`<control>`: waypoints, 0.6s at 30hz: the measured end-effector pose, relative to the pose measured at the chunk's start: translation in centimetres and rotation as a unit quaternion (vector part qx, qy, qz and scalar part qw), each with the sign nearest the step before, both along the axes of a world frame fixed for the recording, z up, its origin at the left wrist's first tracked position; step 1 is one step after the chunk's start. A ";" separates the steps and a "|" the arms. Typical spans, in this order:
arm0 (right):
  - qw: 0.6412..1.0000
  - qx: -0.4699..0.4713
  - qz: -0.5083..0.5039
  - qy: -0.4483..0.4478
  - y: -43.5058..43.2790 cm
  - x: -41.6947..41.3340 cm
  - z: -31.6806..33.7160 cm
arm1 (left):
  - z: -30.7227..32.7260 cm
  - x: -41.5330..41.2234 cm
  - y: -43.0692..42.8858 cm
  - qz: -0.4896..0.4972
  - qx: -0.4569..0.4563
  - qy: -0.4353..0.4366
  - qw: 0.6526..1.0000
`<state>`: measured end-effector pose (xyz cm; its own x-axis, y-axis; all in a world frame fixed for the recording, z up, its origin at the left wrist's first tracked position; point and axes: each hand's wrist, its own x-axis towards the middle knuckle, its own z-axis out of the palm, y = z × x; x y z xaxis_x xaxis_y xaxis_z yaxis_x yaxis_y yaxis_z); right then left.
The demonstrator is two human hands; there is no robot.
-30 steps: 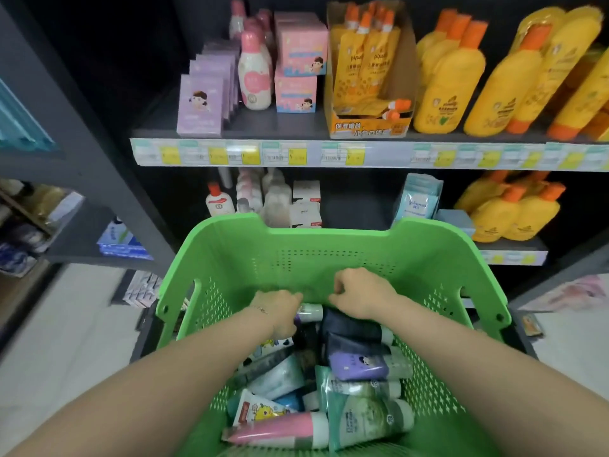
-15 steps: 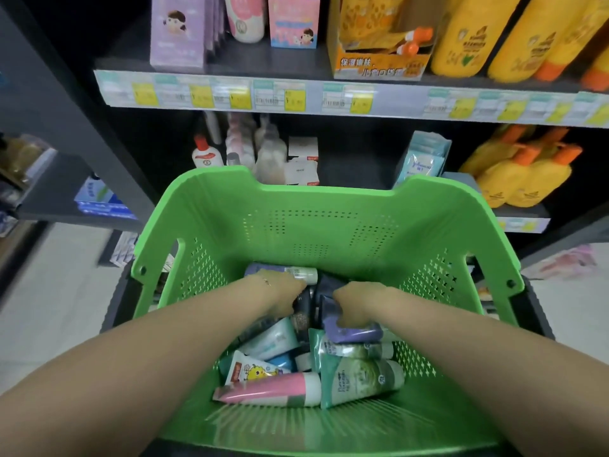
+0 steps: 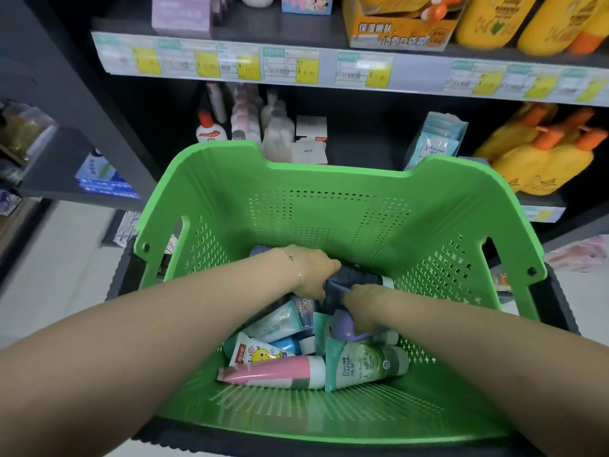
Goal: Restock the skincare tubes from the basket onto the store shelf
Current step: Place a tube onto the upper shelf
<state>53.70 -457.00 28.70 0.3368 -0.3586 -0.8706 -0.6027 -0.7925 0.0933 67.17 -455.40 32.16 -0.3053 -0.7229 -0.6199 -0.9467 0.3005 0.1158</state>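
Skincare tubes [image 3: 290,354] are all sitting in a jumbled heap at the bottom of the green basket [image 3: 329,206], and I'm not spotting any like them on the shelf yet.

Head view, the only one we get: both hands are digging into the pile. The left hand [image 3: 313,268] is curling round the flat crimped end of a dark navy tube [image 3: 357,278] lying on top of the heap, cap pointing right. The right hand [image 3: 362,311] is wrapping round a lavender tube [image 3: 342,328] just below it, though its fingertips are tucked under, so I can't tell the exact grip. A pink tube [image 3: 273,372] and a green Pure Fountain tube [image 3: 365,364] are lying loose nearest the camera.

So I'd say we're sitting at the grab step. The next move is probably lifting both tubes clear of the basket wall and up to the store shelf [image 3: 412,69] behind, finding a gap among the white bottles [image 3: 276,133] without dragging neighbours out.
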 end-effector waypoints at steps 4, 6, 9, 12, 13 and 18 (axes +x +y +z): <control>1.000 0.002 0.000 0.002 -0.1 0.4 0.7 | 0.1 0.2 -0.1 0.009 0.003 -0.005 1.000; 1.000 -0.008 -0.012 -0.011 -0.1 0.6 1.6 | 0.2 0.4 -0.2 0.017 0.003 -0.007 1.000; 0.998 -0.033 -0.026 -0.051 -0.7 1.2 2.6 | 0.1 0.6 -0.5 0.024 0.007 -0.013 1.000; 0.996 -0.043 -0.049 -0.056 -1.9 1.7 3.8 | 0.2 1.0 -0.7 0.027 0.004 -0.023 0.999; 0.996 -0.045 -0.056 -0.051 -2.3 1.9 4.1 | 0.2 1.2 -0.8 0.030 0.006 -0.023 0.999; 0.993 -0.064 -0.071 -0.065 -3.3 2.8 4.9 | 0.5 1.7 -1.0 0.073 0.036 0.002 0.997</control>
